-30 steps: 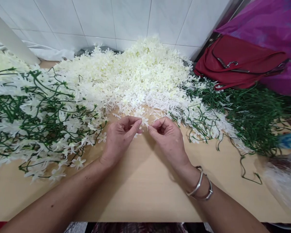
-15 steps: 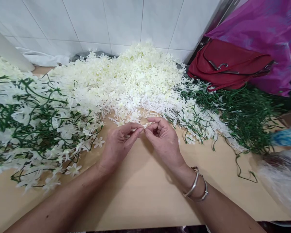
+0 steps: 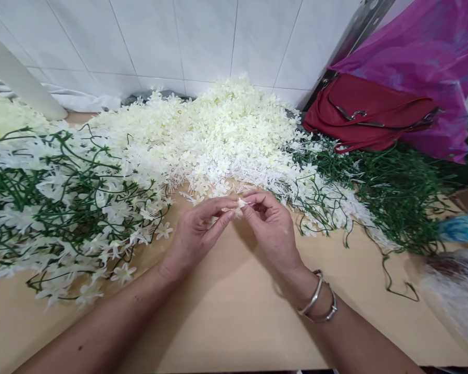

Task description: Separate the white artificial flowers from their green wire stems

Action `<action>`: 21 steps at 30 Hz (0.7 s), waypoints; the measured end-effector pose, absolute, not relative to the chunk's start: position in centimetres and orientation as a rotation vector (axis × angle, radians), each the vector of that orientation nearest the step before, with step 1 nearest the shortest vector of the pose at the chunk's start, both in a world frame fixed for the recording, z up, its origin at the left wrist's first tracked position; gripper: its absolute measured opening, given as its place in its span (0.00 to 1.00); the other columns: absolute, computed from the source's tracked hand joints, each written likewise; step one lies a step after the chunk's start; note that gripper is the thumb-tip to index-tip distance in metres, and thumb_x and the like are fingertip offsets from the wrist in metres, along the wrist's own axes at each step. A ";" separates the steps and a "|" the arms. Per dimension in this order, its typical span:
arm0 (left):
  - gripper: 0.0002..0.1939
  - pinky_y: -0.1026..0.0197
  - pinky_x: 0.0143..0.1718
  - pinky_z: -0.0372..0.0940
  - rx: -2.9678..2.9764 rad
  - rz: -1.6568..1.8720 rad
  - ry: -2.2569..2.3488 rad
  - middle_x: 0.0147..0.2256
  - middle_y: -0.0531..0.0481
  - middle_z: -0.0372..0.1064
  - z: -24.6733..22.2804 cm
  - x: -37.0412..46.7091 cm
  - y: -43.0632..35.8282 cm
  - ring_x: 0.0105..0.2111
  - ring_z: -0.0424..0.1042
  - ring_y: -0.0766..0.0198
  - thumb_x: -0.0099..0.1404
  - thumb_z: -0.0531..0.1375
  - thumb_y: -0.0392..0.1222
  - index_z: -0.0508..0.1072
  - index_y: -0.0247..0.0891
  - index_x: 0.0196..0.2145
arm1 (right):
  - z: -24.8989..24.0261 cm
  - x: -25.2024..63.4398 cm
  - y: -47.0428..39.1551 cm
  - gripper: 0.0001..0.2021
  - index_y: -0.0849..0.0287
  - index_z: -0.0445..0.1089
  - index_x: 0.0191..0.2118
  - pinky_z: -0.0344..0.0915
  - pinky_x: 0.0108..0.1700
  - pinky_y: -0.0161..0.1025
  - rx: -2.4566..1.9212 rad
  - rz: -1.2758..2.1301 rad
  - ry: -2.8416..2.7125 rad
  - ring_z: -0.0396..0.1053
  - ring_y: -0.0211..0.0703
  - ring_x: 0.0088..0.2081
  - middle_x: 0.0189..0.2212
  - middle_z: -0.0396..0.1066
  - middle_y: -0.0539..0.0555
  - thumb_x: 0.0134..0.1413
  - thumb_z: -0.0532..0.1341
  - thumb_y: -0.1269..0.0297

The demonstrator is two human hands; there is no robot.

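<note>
Above the near side of the table [image 3: 218, 322], a small white artificial flower piece [image 3: 241, 203] sits between the fingertips of both hands. My right hand [image 3: 271, 228] pinches it between thumb and forefinger. From the other side, the thumb and forefinger of my left hand [image 3: 198, 228] close around its pale petals, which the fingers partly hide. Just beyond my hands lies a heap of loose cream-white artificial flowers [image 3: 226, 135], with thin white stamen pieces [image 3: 265, 174] along its front. To the left spread white flowers joined to green plastic stems [image 3: 74, 197].
Bare green stems [image 3: 401, 192] pile up at the right, below a red handbag [image 3: 370, 111] and a purple plastic bag [image 3: 425, 57]. A clear plastic bag [image 3: 456, 296] lies at the right edge. A white roll [image 3: 23, 78] stands at back left against the tiled wall [image 3: 206, 41].
Both hands have drawn slightly apart at the fingertips, and more of the white flower piece shows between them. The whole view has shifted a little.
</note>
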State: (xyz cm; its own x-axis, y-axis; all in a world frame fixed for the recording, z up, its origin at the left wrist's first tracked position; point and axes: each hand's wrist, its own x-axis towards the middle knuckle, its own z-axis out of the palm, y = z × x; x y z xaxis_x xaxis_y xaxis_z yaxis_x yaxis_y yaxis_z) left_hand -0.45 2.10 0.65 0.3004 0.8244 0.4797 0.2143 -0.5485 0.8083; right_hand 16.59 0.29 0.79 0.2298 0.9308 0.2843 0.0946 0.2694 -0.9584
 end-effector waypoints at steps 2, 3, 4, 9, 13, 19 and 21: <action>0.09 0.59 0.49 0.75 1.944 1.299 0.969 0.49 0.47 0.81 0.8 -0.6 2.2 0.48 0.80 0.61 0.73 0.62 0.38 0.80 0.41 0.48 | 1.0 16.8 0.5 0.04 0.56 0.72 0.34 0.67 0.53 0.45 -1.100 0.796 -1.125 0.74 0.46 0.48 0.45 0.77 0.56 0.54 0.68 0.66; 0.08 0.59 0.48 0.75 1.926 1.331 1.003 0.49 0.46 0.81 0.8 -0.6 2.3 0.47 0.81 0.61 0.73 0.62 0.38 0.79 0.40 0.48 | 1.1 16.9 0.6 0.04 0.56 0.71 0.33 0.67 0.53 0.45 -1.086 0.798 -1.094 0.74 0.46 0.48 0.44 0.77 0.56 0.53 0.68 0.67; 0.08 0.59 0.46 0.76 1.903 1.362 1.038 0.49 0.46 0.81 0.8 -0.7 2.4 0.45 0.81 0.61 0.73 0.62 0.38 0.79 0.40 0.48 | 1.1 17.0 0.7 0.05 0.56 0.70 0.32 0.68 0.53 0.45 -1.083 0.793 -1.072 0.75 0.45 0.46 0.41 0.77 0.54 0.53 0.68 0.67; 0.08 0.60 0.45 0.76 1.899 1.456 1.106 0.48 0.46 0.80 0.6 -0.8 2.9 0.41 0.81 0.62 0.73 0.61 0.37 0.79 0.39 0.47 | 0.8 17.8 1.2 0.06 0.55 0.69 0.33 0.67 0.45 0.42 -1.149 0.748 -1.054 0.71 0.42 0.37 0.33 0.72 0.50 0.53 0.68 0.66; 0.08 0.61 0.44 0.74 1.919 1.493 1.134 0.45 0.47 0.80 0.2 -0.8 3.1 0.39 0.81 0.64 0.72 0.61 0.36 0.79 0.39 0.46 | 0.3 18.1 1.3 0.06 0.54 0.66 0.35 0.63 0.39 0.41 -1.199 0.768 -1.113 0.68 0.42 0.33 0.29 0.68 0.48 0.55 0.65 0.64; 0.08 0.62 0.38 0.70 1.972 1.431 1.265 0.38 0.49 0.78 0.1 -1.4 3.3 0.34 0.76 0.65 0.72 0.60 0.37 0.78 0.39 0.45 | 2.6 17.3 -0.6 0.05 0.54 0.62 0.33 0.59 0.35 0.40 -1.294 0.879 -1.433 0.63 0.42 0.31 0.28 0.64 0.47 0.57 0.61 0.65; 0.06 0.62 0.35 0.69 2.087 1.328 1.265 0.36 0.49 0.75 0.1 -1.6 3.2 0.32 0.73 0.64 0.71 0.61 0.38 0.79 0.39 0.43 | 3.8 17.6 -1.5 0.04 0.54 0.62 0.34 0.59 0.36 0.40 -1.322 0.855 -1.580 0.64 0.43 0.33 0.29 0.65 0.48 0.58 0.59 0.66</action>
